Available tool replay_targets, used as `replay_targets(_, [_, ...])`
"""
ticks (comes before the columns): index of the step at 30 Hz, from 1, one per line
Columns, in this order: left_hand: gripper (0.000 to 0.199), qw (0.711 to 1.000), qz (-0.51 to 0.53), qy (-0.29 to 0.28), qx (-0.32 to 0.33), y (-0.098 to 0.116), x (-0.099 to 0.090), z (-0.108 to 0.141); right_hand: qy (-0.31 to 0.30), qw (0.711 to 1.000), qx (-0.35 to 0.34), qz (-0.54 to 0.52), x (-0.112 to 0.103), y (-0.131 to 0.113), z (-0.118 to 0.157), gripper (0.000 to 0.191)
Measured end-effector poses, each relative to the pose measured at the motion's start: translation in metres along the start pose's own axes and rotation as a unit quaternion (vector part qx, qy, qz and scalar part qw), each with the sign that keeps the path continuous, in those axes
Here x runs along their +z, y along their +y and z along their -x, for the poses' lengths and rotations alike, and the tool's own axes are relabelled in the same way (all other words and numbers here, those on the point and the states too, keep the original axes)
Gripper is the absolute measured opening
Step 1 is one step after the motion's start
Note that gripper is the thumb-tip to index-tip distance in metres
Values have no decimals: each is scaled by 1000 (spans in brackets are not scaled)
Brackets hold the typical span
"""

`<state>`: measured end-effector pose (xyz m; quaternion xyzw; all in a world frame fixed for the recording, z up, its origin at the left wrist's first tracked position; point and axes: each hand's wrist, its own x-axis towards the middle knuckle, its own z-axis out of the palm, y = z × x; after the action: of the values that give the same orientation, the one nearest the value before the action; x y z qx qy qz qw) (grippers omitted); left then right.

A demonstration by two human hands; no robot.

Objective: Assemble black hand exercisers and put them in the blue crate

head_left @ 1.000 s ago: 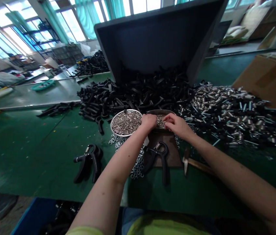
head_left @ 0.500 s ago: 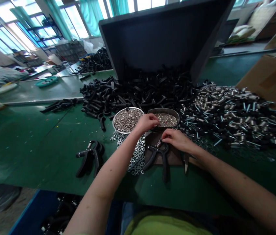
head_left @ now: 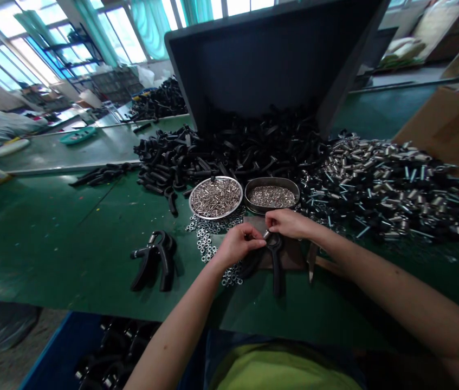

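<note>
A black hand grip exerciser [head_left: 277, 271] with two handles and a metal spring [head_left: 267, 234] lies partly on a small brown board [head_left: 295, 257]. My right hand [head_left: 288, 223] pinches the grip's top beside the spring. From the other side, my left hand [head_left: 240, 246] has thumb and fingers pressed together at the spring's left end; whatever it pinches is too small to make out. My left hand covers part of the left handle. Just beyond stand a round dish [head_left: 216, 218] of small metal pins and an oval tin [head_left: 272, 209] of tiny metal parts.
Loose nuts [head_left: 207, 246] lie left of the board, a second hand grip [head_left: 167, 265] farther left. Black handles [head_left: 229, 151] spill from a large dark bin [head_left: 265, 65]. Springs and bolts [head_left: 395, 184] heap up at right. A pointed blade [head_left: 311, 265] lies beside the board.
My left hand has come from the oval tin's edge toward me, down to the spring of the hand grip. My right hand stays at the grip's top, shifted slightly.
</note>
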<state>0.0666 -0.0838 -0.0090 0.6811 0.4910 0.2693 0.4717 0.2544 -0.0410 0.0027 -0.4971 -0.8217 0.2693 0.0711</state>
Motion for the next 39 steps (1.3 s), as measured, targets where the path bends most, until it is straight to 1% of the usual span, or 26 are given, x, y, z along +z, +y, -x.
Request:
replay_targets(2, [7,996,-85,5,37,-1,7,-2,8,1000,1,1,1,0,7,12])
replay_targets(3, [6,991,-120,5,51,-1,10,-4,23,1000,2,2,2,1,14,15])
replay_targets(6, [7,981,-179,1,70,-3,14,-6,92,996,12,-1,3,10,51,20])
replay_targets(8, [7,978,-192,-5,77,-2,14,-6,136,990,34,9,5,22,86,22])
replay_targets(10, [6,977,-197,-13,85,0,14,-5,165,983,67,38,10,37,123,25])
replay_targets(13, [5,973,-208,-21,94,3,13,-5,193,970,112,95,26,61,172,30])
replay_targets(15, [6,974,-205,-24,88,2,14,-6,197,961,136,137,41,72,192,34])
replay_targets(17, [7,984,-164,-34,59,0,16,-9,199,954,147,167,53,79,202,37])
replay_targets(19, [9,996,-75,-51,5,-4,19,-11,201,952,160,166,56,79,204,38])
replay_targets(20, [10,998,-30,-59,-22,-5,20,-12,196,953,173,151,54,77,202,37])
replay_targets(22, [11,995,31,-67,-61,-6,21,-14,177,961,191,90,41,64,196,34])
replay_targets(24, [12,993,49,-69,-82,-5,22,-15,173,970,172,8,21,43,186,32])
replay_targets(26, [12,992,53,-69,-94,-2,23,-15,208,968,123,-73,3,19,173,35])
replay_targets(28, [12,991,57,-69,-104,-1,23,-15,275,948,90,-130,-5,-1,157,40])
replay_targets(29, [13,990,58,-69,-107,0,22,-15,304,939,79,-138,-5,-7,148,41])
replay_targets(30, [13,990,58,-68,-109,0,22,-15,317,937,69,-130,-2,-9,139,41])
replay_targets(31, [14,990,57,-68,-112,0,22,-15,309,943,61,-110,1,-9,131,39])
replay_targets(32, [14,990,56,-67,-113,0,22,-15,281,954,54,-85,5,-7,123,37])
replay_targets(34, [15,990,52,-65,-114,0,22,-14,203,977,52,-40,8,-2,114,33])
replay_targets(35, [15,990,50,-66,-113,0,22,-14,181,982,56,-26,7,-1,112,32])
replay_targets(36, [15,991,47,-66,-111,0,22,-14,183,981,61,-19,4,-2,112,32])
replay_targets(37, [15,991,44,-66,-108,0,21,-14,206,976,63,-18,2,-5,113,33])
replay_targets(39, [16,992,37,-64,-101,0,21,-14,278,959,60,-18,0,-9,116,37])
